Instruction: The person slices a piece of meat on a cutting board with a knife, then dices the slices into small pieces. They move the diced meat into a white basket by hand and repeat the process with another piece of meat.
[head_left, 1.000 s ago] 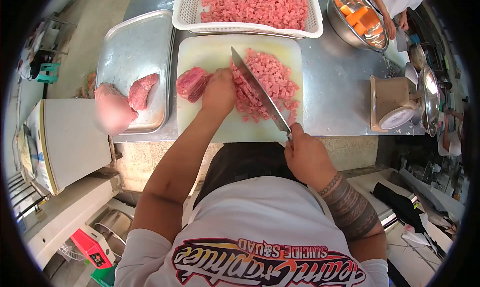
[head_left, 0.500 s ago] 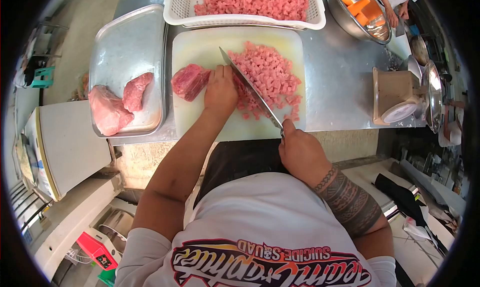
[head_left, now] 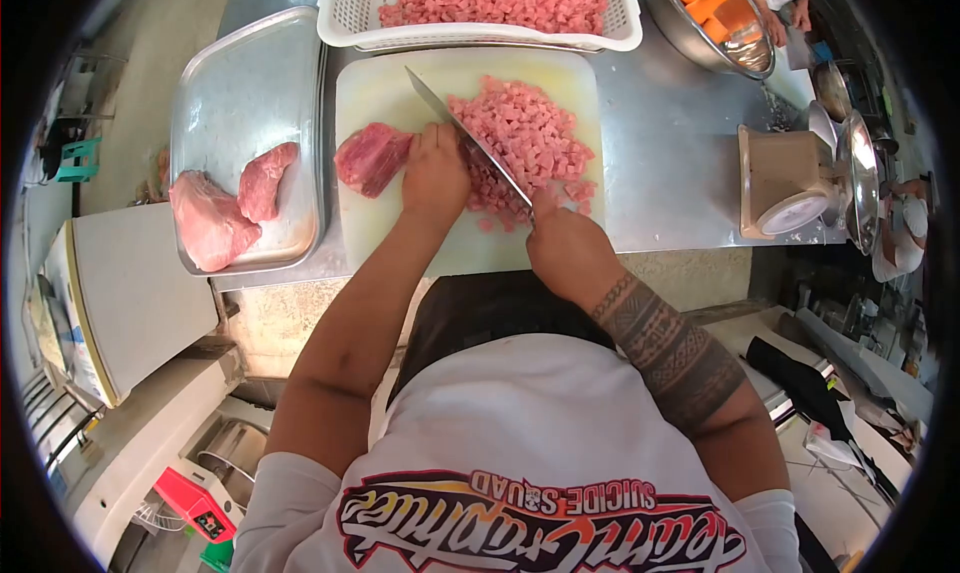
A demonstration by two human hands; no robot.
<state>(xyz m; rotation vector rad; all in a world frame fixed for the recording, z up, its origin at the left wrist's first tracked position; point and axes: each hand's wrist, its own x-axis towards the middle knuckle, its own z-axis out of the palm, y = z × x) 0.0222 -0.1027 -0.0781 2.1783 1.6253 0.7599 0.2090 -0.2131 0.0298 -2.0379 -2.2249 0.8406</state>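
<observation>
Knife [head_left: 470,141] with a long steel blade slanted over a white plastic cutting board [head_left: 385,238]

The board's near edge ran close to the front of the grey metal counter [head_left: 665,123]. Just left of it lay a shallow silver metal tray [head_left: 250,93] bearing two pieces of raw meat [head_left: 212,221], with a narrow strip between tray and board. A white perforated plastic basket [head_left: 480,40] of diced meat closed off the far side, so little room remained there. To the right, bare counter opened out as far as the beige dial scale [head_left: 785,173]; a round steel bowl [head_left: 678,33] of orange chunks sat beyond, near the far right corner

On the board, the red-pink chunk of meat [head_left: 372,160] lay at the left and the pile of small pink cubes [head_left: 530,123] at the right, the blade angled between them with its tip toward the far left. The right hand [head_left: 572,251] was closed around the knife's handle. The left hand [head_left: 437,168] lay palm down, its fingers close together and touching the chunk's right end, beside the blade; whether its thumb pinched the meat could not be told

Against the earlier frame, the knife had slid forward and leftward, its tip farther past the left fingers, and the right hand had come in over the board's near right part. The left hand had kept its place by the chunk
</observation>
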